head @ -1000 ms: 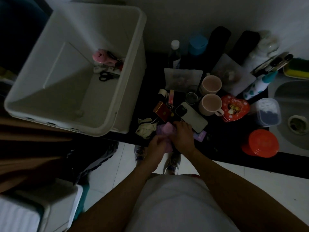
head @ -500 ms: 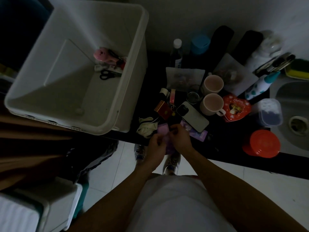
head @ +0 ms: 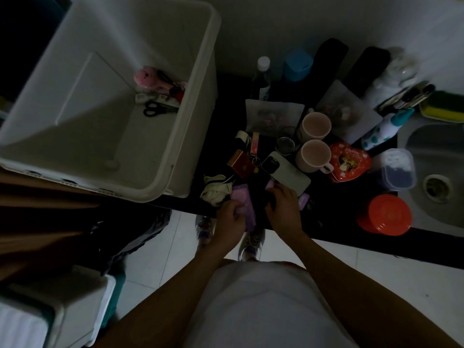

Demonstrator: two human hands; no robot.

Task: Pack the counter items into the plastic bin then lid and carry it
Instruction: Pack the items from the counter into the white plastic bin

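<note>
Counter (head: 331, 222): purple packet (head: 241, 200) between hands (head: 229, 219) (head: 283, 207)

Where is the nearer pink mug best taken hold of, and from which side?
Probably by its handle, reaching with the right hand from the front edge of the counter: the nearer mug stands upright and the handle juts toward that edge, between the phone and the heart tin.

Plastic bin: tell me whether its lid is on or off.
Off. The plastic bin is open-topped; its bare floor shows, with scissors and a pink toy inside.
</note>
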